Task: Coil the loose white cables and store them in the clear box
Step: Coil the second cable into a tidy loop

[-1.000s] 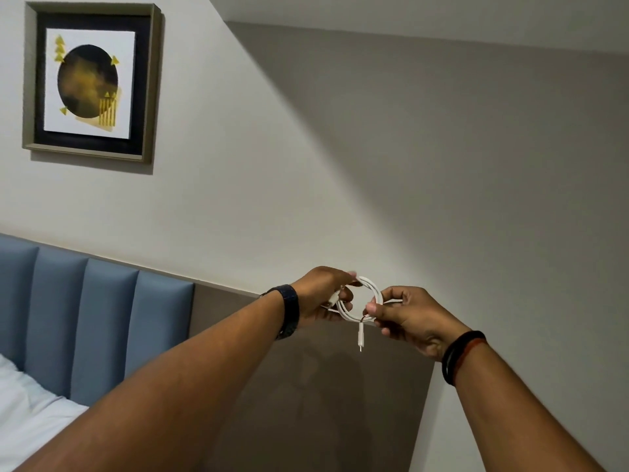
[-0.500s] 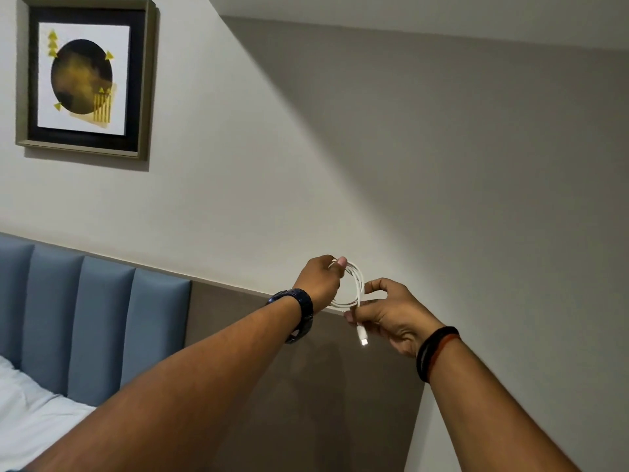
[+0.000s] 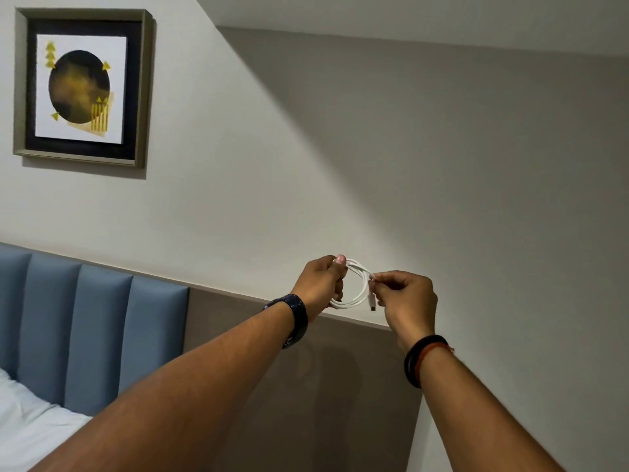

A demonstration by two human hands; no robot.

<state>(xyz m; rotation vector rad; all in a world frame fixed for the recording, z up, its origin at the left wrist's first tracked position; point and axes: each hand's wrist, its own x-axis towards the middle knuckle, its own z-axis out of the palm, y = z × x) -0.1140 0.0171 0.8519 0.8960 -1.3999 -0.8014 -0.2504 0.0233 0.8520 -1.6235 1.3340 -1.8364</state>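
Note:
A thin white cable (image 3: 358, 296) is wound into a small loop and held up in the air in front of the wall. My left hand (image 3: 320, 282) pinches the top of the loop between thumb and fingers. My right hand (image 3: 405, 296) grips the loop's right side, and the cable's plug end hangs down just beside its fingers. Both arms are stretched out ahead of me. The clear box is not in view.
A blue padded headboard (image 3: 92, 328) and a brown wall panel (image 3: 306, 386) run behind the hands. White bedding (image 3: 27, 427) lies at the lower left. A framed picture (image 3: 81, 86) hangs on the wall at the upper left.
The right hand moved from under the loop up to its right side, and the hanging plug end has been drawn closer to the coil. The loop looks a little tighter.

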